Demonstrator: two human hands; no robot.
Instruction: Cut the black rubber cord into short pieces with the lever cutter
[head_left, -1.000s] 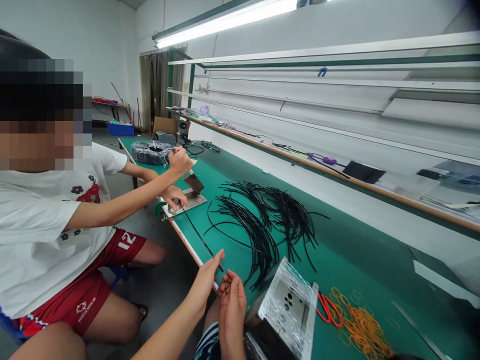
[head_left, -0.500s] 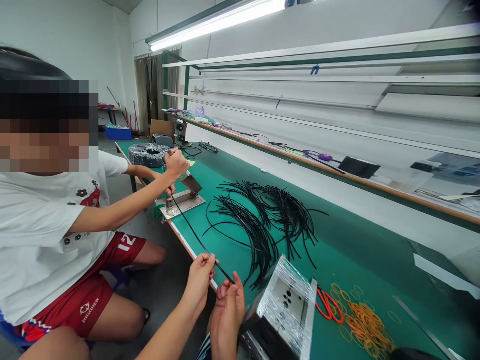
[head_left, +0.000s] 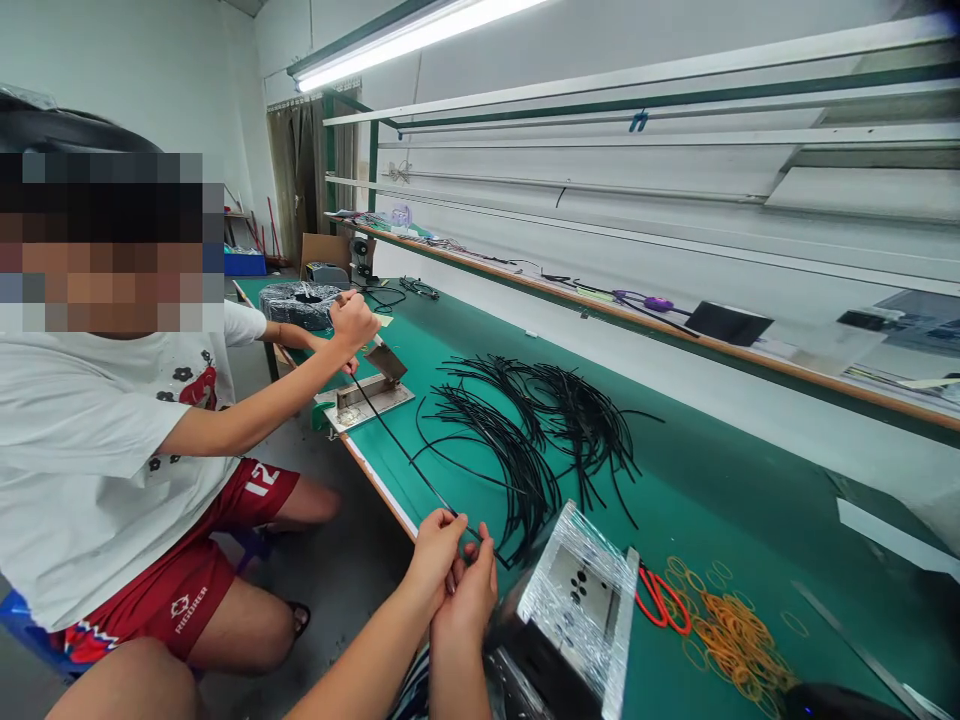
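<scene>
My left hand [head_left: 439, 548] pinches a long black cable [head_left: 397, 445] near its end at the front edge of the green bench [head_left: 675, 520]. My right hand [head_left: 472, 590] is pressed against the left hand, fingers closed round the same cable end. The cable runs taut and slanting back to a metal cutter [head_left: 364, 395] at the bench edge. A person in a white shirt [head_left: 82, 470] sits to my left, one fist [head_left: 352, 320] gripping the cutter's lever, the other hand by the cutter's base. A pile of cut black cables [head_left: 532, 440] lies mid-bench.
A foil-wrapped box [head_left: 581, 600] stands right of my hands, with red-handled scissors [head_left: 660, 605] and orange rubber bands [head_left: 739, 650] beyond it. A black cable coil [head_left: 300, 303] sits at the far end. A wooden shelf [head_left: 675, 340] runs along the wall.
My hands have closed together on the cable end and drawn it toward me, so the cable now stretches taut. The seated person's lower hand has left the cutter base.
</scene>
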